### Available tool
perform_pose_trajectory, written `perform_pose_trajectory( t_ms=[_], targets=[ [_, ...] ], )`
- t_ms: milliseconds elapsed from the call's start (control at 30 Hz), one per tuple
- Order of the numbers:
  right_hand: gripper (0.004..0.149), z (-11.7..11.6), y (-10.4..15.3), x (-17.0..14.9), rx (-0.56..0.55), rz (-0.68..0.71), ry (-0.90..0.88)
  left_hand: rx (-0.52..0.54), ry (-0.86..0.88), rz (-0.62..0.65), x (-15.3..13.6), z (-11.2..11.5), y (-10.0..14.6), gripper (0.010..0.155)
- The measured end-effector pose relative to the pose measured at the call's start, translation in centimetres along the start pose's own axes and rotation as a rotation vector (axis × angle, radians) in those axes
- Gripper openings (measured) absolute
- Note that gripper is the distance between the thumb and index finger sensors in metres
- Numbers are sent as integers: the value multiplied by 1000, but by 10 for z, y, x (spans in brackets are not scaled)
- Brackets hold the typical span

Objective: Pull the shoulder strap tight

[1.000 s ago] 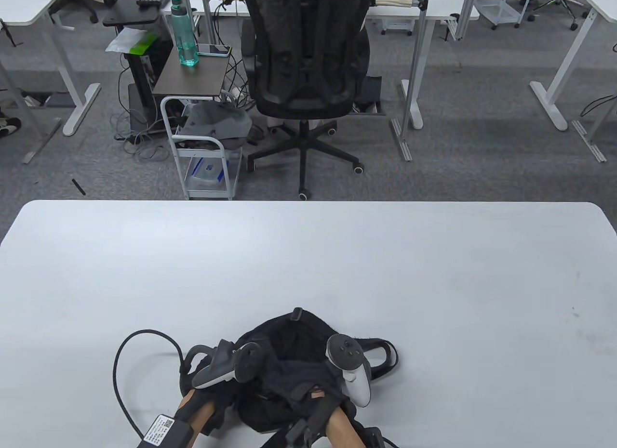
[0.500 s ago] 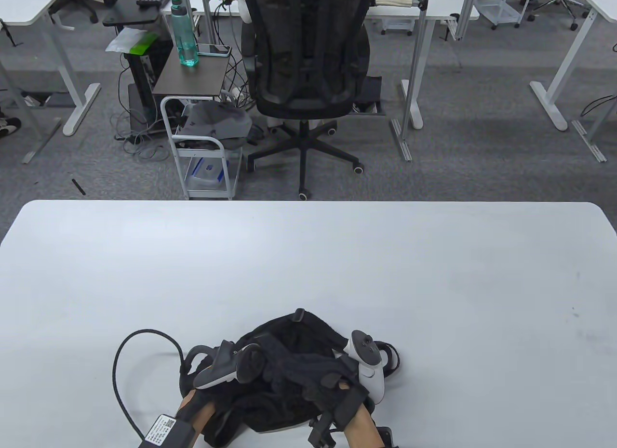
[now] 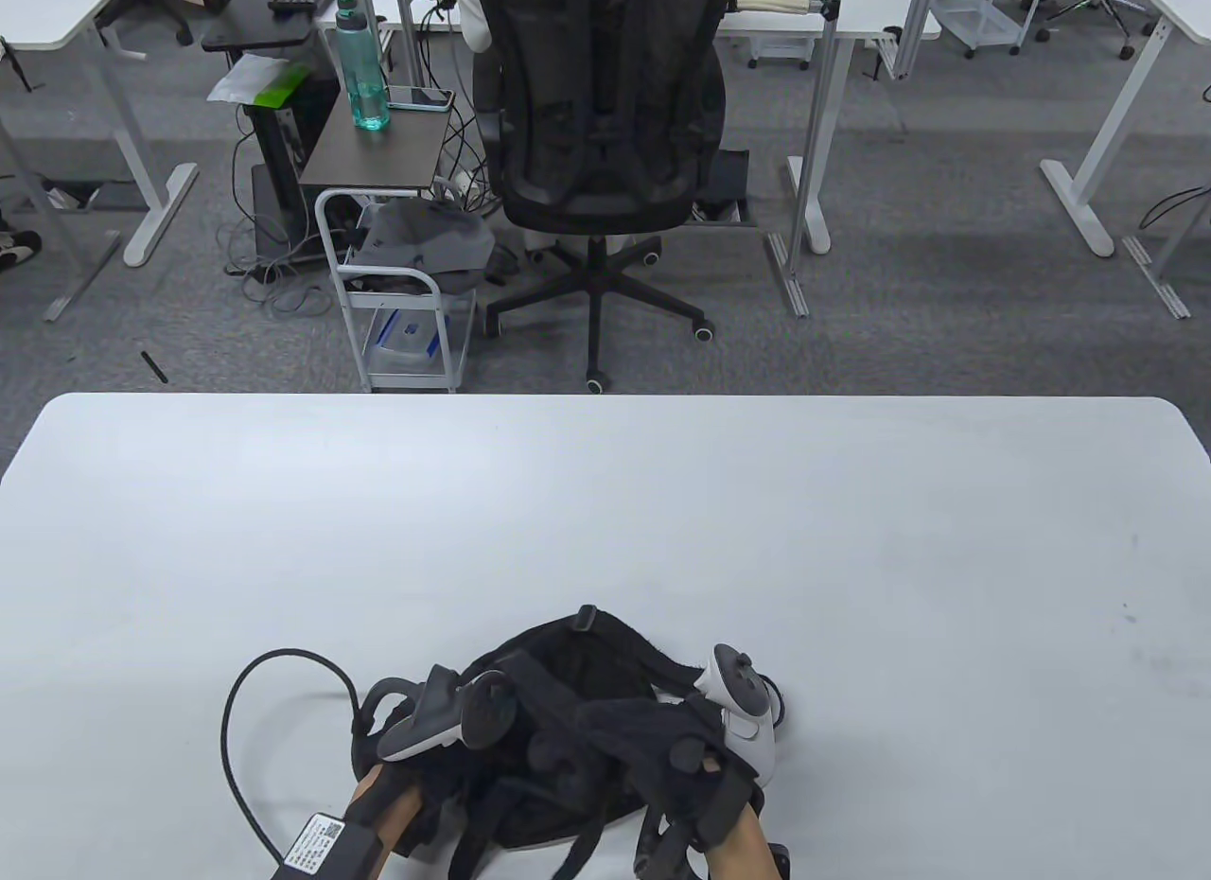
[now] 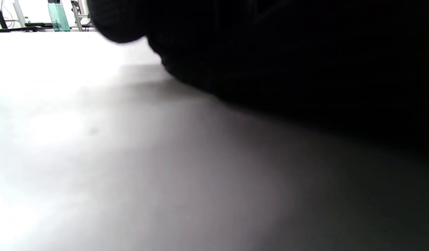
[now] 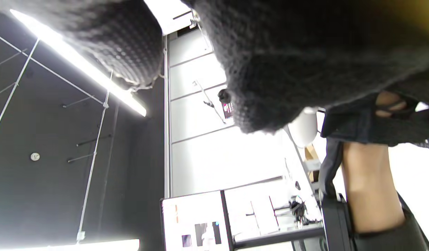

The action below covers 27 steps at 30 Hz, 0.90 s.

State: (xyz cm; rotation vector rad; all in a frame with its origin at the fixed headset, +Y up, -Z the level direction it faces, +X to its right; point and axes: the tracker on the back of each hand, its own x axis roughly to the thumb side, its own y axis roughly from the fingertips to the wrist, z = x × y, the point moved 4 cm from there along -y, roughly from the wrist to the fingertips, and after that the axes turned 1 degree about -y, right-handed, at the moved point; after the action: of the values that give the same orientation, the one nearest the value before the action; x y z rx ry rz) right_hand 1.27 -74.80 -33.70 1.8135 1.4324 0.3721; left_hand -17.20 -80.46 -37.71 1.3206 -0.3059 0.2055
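A black bag (image 3: 587, 645) lies crumpled near the front edge of the white table (image 3: 605, 501). My left hand (image 3: 473, 729) rests on its left side; the tracker and dark fabric hide the fingers. My right hand (image 3: 615, 749) lies across the bag's middle, turned over, with its fingers curled into the black fabric where a shoulder strap (image 3: 558, 695) runs. Loose strap ends (image 3: 582, 847) trail toward the front edge. In the left wrist view the bag (image 4: 305, 52) is a dark mass on the table. The right wrist view looks up at the ceiling past curled gloved fingers (image 5: 287, 52).
A black cable (image 3: 232, 719) loops over the table left of the bag, down to a box on my left forearm. Beyond the far edge stand a black office chair (image 3: 601, 104) and a white cart (image 3: 397, 303).
My right hand has rolled over and slid right and nearer across the bag, its tracker swinging to the bag's right edge. Strap ends now show at the front. The left hand has stayed put.
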Motion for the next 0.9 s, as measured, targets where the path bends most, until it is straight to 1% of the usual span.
perform_pose_trajectory(
  t_ms=[100, 233, 300, 500, 533, 600, 667, 833, 900],
  targets=[
    [70, -6, 1, 6, 67, 32, -10, -8, 1, 2, 0, 0, -1, 105],
    [70, -7, 4, 11, 66, 66, 30, -44, 25, 1, -4, 1, -7, 105],
    [71, -10, 4, 11, 98, 59, 19, -72, 43, 3, -6, 2, -11, 105],
    [76, -17, 5, 13, 146, 53, -1, -172, 93, -16, -14, 6, -25, 108],
    [76, -19, 5, 13, 157, 48, -31, -194, 106, -20, -15, 7, -29, 109],
    [77, -18, 5, 13, 138, 40, -49, -219, 110, -22, -16, 6, -35, 109],
    [77, -17, 4, 13, 133, 60, -5, -241, 105, -25, -17, 6, -40, 109],
    [70, -26, 5, 20, 185, 104, 14, -280, 97, -41, -22, 4, -57, 108],
    [68, -27, 5, 21, 171, 105, 58, -301, 100, -45, -24, 3, -63, 108]
  ],
)
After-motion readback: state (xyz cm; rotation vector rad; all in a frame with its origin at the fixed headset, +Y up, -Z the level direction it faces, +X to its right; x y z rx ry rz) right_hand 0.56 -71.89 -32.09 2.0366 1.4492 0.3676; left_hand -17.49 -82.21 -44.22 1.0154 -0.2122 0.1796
